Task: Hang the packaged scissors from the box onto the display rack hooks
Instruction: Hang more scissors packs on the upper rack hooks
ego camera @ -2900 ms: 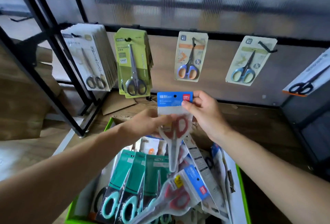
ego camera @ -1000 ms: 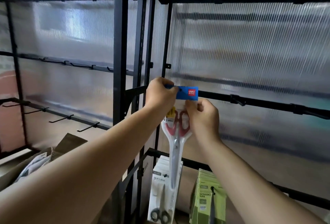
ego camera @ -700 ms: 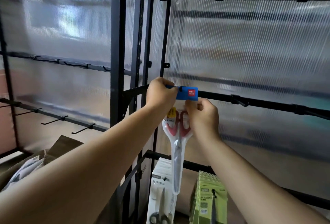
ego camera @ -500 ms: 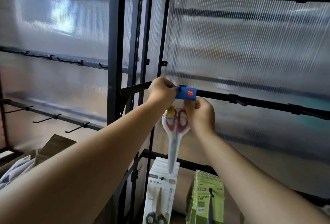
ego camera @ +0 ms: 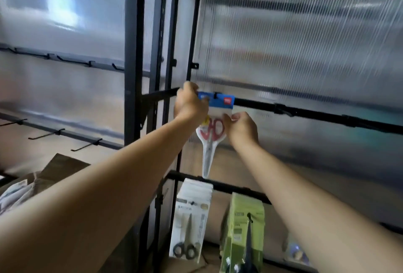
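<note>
Here, left hand [ego camera: 190,107] and right hand [ego camera: 242,129] fingers pinch the blue-topped, red-handled scissors pack [ego camera: 209,142].

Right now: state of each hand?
Left hand: closed, gripping the top left of the red scissors pack.
Right hand: closed, pinching the pack's right edge.

I see two bare forearms, my left arm [ego camera: 104,187] and right arm [ego camera: 309,194], each broad at the lower edge and tapering to the wrist. My left hand [ego camera: 190,105] and right hand [ego camera: 242,129] are bare too; finer detail is blurred.
</note>
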The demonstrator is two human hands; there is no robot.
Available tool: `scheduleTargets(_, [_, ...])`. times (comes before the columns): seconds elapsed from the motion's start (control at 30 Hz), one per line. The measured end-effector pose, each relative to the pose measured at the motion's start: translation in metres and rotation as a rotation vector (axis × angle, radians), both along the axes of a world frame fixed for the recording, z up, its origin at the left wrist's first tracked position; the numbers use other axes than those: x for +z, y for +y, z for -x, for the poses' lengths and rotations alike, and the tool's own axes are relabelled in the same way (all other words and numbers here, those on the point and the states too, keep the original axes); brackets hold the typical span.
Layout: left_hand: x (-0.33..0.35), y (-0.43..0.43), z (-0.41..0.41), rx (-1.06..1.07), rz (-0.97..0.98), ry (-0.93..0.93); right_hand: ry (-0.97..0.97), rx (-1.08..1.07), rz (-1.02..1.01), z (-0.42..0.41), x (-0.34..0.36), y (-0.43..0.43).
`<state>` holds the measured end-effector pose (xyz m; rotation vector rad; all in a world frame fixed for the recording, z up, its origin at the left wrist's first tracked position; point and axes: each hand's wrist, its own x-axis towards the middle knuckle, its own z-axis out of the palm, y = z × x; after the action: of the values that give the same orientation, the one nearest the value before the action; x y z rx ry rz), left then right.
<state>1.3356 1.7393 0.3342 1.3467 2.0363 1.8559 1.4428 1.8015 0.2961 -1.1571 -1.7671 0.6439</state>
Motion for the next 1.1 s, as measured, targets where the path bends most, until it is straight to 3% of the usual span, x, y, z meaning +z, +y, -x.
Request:
scheduleTargets(0.2, [-0.086,-0.037,-0.050,0.114,0.181,0.325,-0.348,-0.002,-0.149,-0.071,-0.054,-0.041])
scheduleTargets(0.47, [-0.217,-0.093,-0.190,-0.177,0.656,0.651,-0.885,0.152,-0.183,-0.224,-0.198,-0.091])
scheduleTargets(0.67, [-0.301,-0.125,-0.279,-0.411,0.902,0.803,-0.985,0.250,-0.009,-0.313,-0.290,-0.115])
scheduleTargets(0.97, [-0.361,-0.165,-0.338,-0.567,1.065,0.965,-1.197,0.495,-0.042,-0.369,-0.352,-0.147])
scheduleTargets(1.1, [-0.380,-0.174,-0.345,-0.655,1.206,0.895,-1.279,0.520,-0.020,-0.383,-0.362,-0.154])
